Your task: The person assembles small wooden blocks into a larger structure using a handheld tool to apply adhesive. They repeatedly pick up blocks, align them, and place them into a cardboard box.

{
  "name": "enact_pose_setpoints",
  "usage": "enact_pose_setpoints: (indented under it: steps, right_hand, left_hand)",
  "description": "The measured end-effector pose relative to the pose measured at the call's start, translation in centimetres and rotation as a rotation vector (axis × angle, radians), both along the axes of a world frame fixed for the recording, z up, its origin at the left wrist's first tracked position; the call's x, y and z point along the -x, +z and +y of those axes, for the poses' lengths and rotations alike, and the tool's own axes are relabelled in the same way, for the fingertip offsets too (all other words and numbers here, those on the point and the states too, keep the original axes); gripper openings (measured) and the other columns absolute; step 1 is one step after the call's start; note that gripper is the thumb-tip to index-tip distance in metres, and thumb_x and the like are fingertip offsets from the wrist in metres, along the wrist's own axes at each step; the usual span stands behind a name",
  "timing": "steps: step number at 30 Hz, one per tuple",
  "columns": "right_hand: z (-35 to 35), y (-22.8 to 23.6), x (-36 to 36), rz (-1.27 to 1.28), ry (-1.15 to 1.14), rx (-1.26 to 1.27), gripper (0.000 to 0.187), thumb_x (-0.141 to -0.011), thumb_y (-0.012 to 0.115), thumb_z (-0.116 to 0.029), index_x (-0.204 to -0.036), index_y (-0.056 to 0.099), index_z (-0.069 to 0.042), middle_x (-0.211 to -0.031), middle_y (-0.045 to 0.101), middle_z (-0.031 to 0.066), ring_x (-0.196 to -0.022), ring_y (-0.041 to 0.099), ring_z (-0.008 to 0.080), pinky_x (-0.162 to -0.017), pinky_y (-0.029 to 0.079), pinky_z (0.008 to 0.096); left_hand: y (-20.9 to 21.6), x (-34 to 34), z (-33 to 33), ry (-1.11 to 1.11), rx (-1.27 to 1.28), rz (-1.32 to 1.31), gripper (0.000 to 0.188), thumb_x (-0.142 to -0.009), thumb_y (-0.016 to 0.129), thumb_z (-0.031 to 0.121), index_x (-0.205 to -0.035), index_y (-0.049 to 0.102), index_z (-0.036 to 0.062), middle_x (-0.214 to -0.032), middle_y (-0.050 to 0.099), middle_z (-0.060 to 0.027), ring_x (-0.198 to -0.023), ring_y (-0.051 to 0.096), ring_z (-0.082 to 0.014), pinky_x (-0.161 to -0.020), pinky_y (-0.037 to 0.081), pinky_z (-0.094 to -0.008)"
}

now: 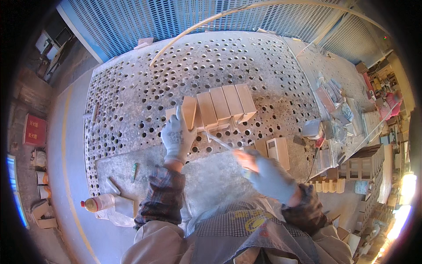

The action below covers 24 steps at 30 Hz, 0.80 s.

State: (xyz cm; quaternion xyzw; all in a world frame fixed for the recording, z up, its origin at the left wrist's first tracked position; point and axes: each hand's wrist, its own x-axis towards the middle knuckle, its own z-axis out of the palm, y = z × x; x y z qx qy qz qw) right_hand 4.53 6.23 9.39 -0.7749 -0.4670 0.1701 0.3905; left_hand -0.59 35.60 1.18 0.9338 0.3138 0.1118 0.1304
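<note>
1. Four tan, oblong wooden boxes [226, 104] sit side by side in a row, near the middle of a grey workbench [281, 99] pierced with round holes.
2. At the row's left end, one tan wooden piece with a slanted top face [189, 110] stands just beside the others, turned at a slight angle to them.
3. The left hand [176, 138], in a pale grey knitted glove, pinches that piece: index finger stretched along its left side, thumb by its near right edge (the other fingers are mostly hidden).
4. The right hand [270, 176], in a similar glove, is curled around a slim, pale, straight tool [223, 144]; its tip points up and left, close to the near side of the boxes. Motion blur hides the exact grip, and whether the tip touches wood I cannot tell.
5. Just beyond the right hand lies an open-fronted tan wooden box [278, 153], apart from the row.
6. Toward the bench's near left corner are a small green hand tool [134, 172] and a clear plastic bottle with a red cap [100, 203].
7. Behind everything rises a blue slotted panel [176, 20], crossed by a pale curved hose [211, 19].
</note>
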Motion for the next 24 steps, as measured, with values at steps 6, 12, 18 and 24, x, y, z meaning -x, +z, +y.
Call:
enact_pose_setpoints:
  steps: [6, 12, 18, 24]
  right_hand:
    - [2.0, -0.7, -0.8, 0.648, -0.042, 0.038, 0.055, -0.095, 0.052, 0.001, -0.149, 0.041, -0.002, -0.116, 0.068, 0.0147, -0.063, 0.065, 0.0138, -0.061, 0.060, 0.0307]
    - [-3.1, 0.7, 1.0, 1.025, 0.131, -0.102, 0.059, -0.102, 0.054, -0.006, -0.155, 0.031, -0.003, -0.104, 0.063, 0.0072, -0.070, 0.063, 0.0105, -0.060, 0.060, 0.0261]
    - [-10.2, 0.3, -0.5, 0.938, -0.112, -0.199, 0.037, -0.103, 0.059, -0.012, -0.135, 0.050, 0.003, -0.094, 0.067, 0.0065, -0.060, 0.059, 0.0079, -0.048, 0.049, 0.0223]
    - [-16.3, 0.1, -1.4, 0.984, -0.275, -0.043, 0.022, -0.102, 0.062, -0.016, -0.115, 0.061, 0.002, -0.084, 0.070, 0.0062, -0.047, 0.050, 0.0050, -0.039, 0.038, 0.0214]
  left_hand:
    - [2.1, 8.0, 1.4, 0.132, 1.170, -0.804, 0.050, -0.096, 0.062, 0.040, -0.133, 0.058, 0.0073, -0.097, 0.066, -0.0101, -0.085, 0.068, -0.0228, -0.073, 0.056, -0.0373]
    - [1.7, 11.5, -2.9, -0.194, 2.147, -1.126, 0.057, -0.102, 0.044, 0.056, -0.123, 0.061, 0.0054, -0.097, 0.066, -0.0070, -0.059, 0.052, -0.0143, -0.052, 0.040, -0.0275]
    - [0.3, 11.8, -10.8, 0.028, 1.143, -0.726, 0.055, -0.102, 0.060, 0.035, -0.143, 0.051, -0.0007, -0.123, 0.067, -0.0105, -0.102, 0.068, -0.0197, -0.085, 0.057, -0.0364]
    - [-5.5, 8.2, -20.2, 0.137, 0.293, -0.066, 0.064, -0.086, 0.076, 0.032, -0.141, 0.052, 0.0089, -0.099, 0.064, -0.0151, -0.085, 0.066, -0.0336, -0.076, 0.056, -0.0434]
